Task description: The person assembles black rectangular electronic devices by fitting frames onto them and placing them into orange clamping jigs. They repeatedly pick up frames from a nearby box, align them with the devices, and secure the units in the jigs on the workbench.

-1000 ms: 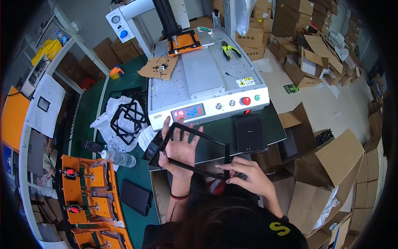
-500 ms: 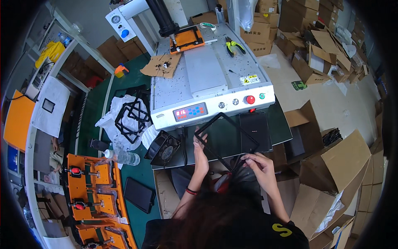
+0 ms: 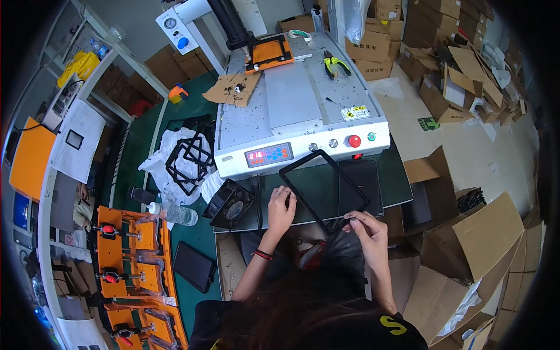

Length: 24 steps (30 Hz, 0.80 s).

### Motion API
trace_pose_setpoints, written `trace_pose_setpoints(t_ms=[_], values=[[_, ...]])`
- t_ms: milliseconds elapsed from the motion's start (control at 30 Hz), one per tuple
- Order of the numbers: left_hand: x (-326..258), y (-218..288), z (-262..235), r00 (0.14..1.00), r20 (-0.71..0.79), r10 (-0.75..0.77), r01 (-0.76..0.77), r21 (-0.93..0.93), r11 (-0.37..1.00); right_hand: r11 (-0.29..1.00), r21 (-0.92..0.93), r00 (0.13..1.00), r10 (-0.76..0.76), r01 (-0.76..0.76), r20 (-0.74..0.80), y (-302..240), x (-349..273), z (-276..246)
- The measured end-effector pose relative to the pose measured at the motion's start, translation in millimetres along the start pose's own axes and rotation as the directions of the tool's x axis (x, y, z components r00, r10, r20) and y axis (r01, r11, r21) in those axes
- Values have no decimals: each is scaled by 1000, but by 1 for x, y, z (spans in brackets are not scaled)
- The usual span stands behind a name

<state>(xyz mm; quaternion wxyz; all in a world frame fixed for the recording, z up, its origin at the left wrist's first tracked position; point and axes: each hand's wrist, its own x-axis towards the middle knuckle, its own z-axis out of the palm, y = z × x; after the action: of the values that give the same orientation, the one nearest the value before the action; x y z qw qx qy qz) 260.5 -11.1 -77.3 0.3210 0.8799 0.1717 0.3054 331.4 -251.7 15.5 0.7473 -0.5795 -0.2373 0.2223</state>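
The black rectangular frame (image 3: 324,189) lies tilted over the dark green surface (image 3: 303,192) in front of the grey machine (image 3: 297,111), and I see it held between both hands. My left hand (image 3: 281,205) grips its near-left edge with the fingers curled around the bar, while my right hand (image 3: 366,228) pinches the near corner. A small black fan (image 3: 229,203) sits just left of the left hand.

Factory workshop: grey bench machine (image 3: 303,111) with button panel, orange jigs (image 3: 125,256) on green surface (image 3: 198,245), cardboard boxes (image 3: 466,87) littering the floor.
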Motion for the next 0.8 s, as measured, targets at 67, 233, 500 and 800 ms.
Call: trace_pose_setpoints(t_ms=[67,233,500,800], values=[[1,13,0,999,-25,36,-35,54,998,1000,5,1000,-12,12,7,-1,3,-6],[1,23,-1,999,-26,43,-40,119,992,1000,15,1000,4,-4,-10,2,3,-20],[0,22,1,999,-3,45,-44,140,989,998,43,995,40,-36,-89,13,-11,-27],[-1,22,1,997,4,76,-76,139,987,998,42,996,56,-53,-68,12,-14,-31]])
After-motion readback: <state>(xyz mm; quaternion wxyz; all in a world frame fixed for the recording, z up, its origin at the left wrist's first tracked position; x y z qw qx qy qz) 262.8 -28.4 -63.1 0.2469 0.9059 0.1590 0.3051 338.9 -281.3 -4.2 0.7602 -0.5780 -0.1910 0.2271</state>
